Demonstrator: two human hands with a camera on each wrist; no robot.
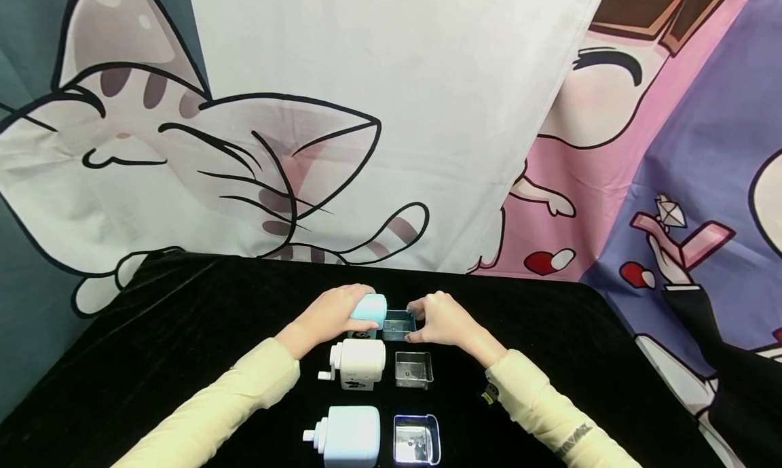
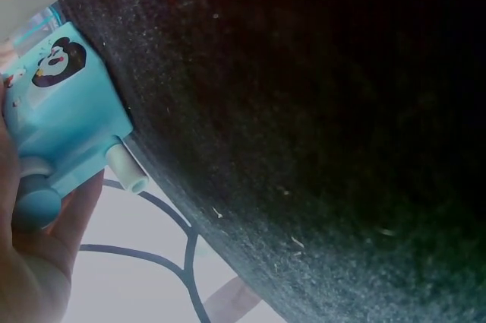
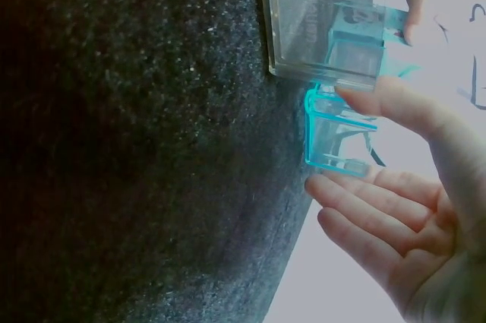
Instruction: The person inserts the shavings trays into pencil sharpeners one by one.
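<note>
My left hand (image 1: 330,313) grips a bright blue crank pencil sharpener (image 1: 368,310) at the back of the row. In the left wrist view, the sharpener (image 2: 72,106) shows a cartoon penguin-like picture and a crank with a pale handle. Just right of it, my right hand (image 1: 449,320) holds a see-through blue shavings drawer (image 1: 399,327) between thumb and fingers. The right wrist view shows that drawer (image 3: 334,144) with thumb and fingertips on opposite sides. Whether the drawer touches the sharpener is hard to tell.
Nearer stands a white crank sharpener (image 1: 362,364) with a clear drawer (image 1: 413,369) beside it. Closest is a pale blue sharpener (image 1: 351,435), another clear drawer (image 1: 417,441) to its right. A small dark and yellow item (image 1: 489,394) lies by the right sleeve on the black cloth (image 1: 244,312).
</note>
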